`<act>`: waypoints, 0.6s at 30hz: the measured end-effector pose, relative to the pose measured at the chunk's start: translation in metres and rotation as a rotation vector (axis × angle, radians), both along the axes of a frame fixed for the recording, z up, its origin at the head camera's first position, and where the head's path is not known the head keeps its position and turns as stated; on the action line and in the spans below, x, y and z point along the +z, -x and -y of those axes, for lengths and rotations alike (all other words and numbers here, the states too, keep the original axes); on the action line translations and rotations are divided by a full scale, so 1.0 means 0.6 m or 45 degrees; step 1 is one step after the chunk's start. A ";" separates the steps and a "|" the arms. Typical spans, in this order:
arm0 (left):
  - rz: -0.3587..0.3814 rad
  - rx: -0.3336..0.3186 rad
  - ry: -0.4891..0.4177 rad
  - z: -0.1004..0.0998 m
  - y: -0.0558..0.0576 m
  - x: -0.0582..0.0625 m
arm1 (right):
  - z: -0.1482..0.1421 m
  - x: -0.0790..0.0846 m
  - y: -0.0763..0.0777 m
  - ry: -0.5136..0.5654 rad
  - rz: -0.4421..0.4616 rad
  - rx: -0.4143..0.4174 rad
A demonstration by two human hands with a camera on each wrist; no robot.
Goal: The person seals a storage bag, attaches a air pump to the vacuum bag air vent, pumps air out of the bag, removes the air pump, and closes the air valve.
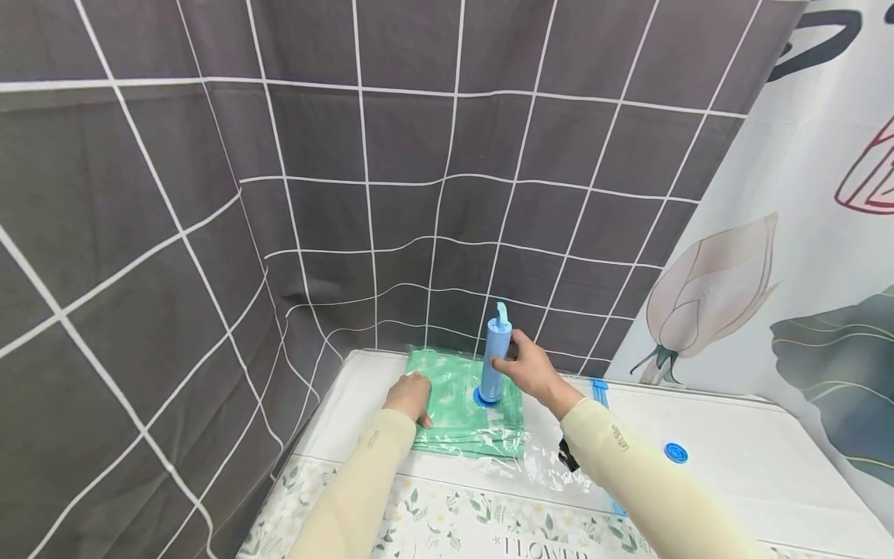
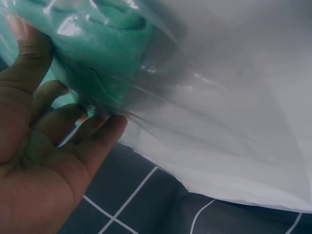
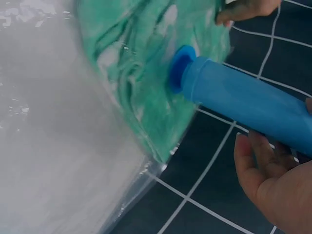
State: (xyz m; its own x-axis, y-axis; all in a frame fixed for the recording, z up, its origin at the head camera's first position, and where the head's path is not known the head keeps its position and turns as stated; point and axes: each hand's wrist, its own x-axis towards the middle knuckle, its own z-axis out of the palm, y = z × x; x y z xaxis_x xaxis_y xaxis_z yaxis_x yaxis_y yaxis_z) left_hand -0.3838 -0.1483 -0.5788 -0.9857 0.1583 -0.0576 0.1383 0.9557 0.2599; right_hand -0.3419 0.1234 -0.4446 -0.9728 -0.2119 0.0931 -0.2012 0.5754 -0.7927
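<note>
A clear plastic storage bag point(image 1: 552, 458) lies on the white surface, with folded green cloth point(image 1: 447, 388) inside. On the bag stands a light blue hand pump point(image 1: 495, 361), nearly upright, its base at the round blue valve point(image 1: 485, 397). My right hand point(image 1: 534, 369) grips the pump's barrel, thumb on the near side and fingers behind. At the bag's left edge rests my left hand point(image 1: 410, 397); in the left wrist view its thumb point(image 2: 34, 53) lies over the green cloth, apart from the slightly bent fingers that touch the plastic.
A round blue cap point(image 1: 676, 453) lies on the white surface at the right. The bag's blue zip slider point(image 1: 599, 386) shows near the back edge. Dark grid-patterned curtain point(image 1: 419, 210) hangs close behind and at the left. A floral-print strip point(image 1: 454, 505) runs along the front.
</note>
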 end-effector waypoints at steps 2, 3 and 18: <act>-0.009 -0.007 0.012 0.003 0.006 -0.007 | 0.000 -0.003 0.001 -0.008 -0.004 0.006; -0.018 -0.014 0.017 0.004 0.009 -0.010 | -0.001 -0.004 0.001 -0.013 -0.009 0.006; -0.037 -0.015 0.014 0.000 0.009 -0.010 | 0.006 -0.009 0.003 -0.107 -0.103 -0.045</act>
State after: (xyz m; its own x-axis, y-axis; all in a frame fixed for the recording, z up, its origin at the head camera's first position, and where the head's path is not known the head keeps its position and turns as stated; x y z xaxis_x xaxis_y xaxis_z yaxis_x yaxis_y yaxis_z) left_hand -0.3889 -0.1482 -0.5847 -0.9850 0.1696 -0.0306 0.1571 0.9566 0.2453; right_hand -0.3438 0.1198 -0.4498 -0.9699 -0.1880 0.1547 -0.2408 0.6472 -0.7233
